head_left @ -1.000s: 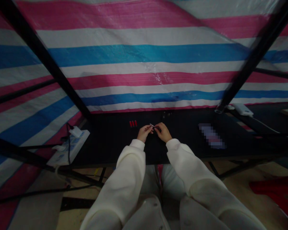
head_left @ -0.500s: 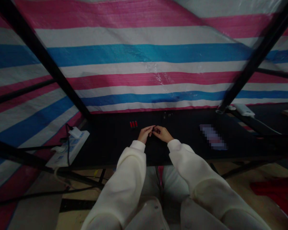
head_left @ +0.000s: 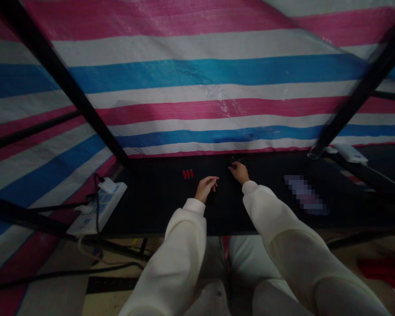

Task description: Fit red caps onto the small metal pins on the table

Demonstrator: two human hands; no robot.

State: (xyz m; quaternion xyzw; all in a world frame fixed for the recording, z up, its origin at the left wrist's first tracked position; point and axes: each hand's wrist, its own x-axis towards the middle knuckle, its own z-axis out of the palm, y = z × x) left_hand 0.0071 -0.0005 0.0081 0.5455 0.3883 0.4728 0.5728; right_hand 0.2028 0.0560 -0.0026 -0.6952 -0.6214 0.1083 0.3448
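Right hand (head_left: 239, 173) out towards the back of the black table (head_left: 154, 210), fingertips drawn narrow right beside some tiny items (head_left: 239, 159); whether they grip one, I can't tell from here! Nearer the person, the left hand (head_left: 206, 188) curls its fingers loosely, contents hidden, and three red cylinders (head_left: 188, 174) line up just beyond, to its left.

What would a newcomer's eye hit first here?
Probably the pink, white and blue striped sheet, which fills the background behind the black table. Next, three small red pieces stand out on the dark top, beyond and left of the left hand. Pale against the black, a white power strip sits at the table's left end.
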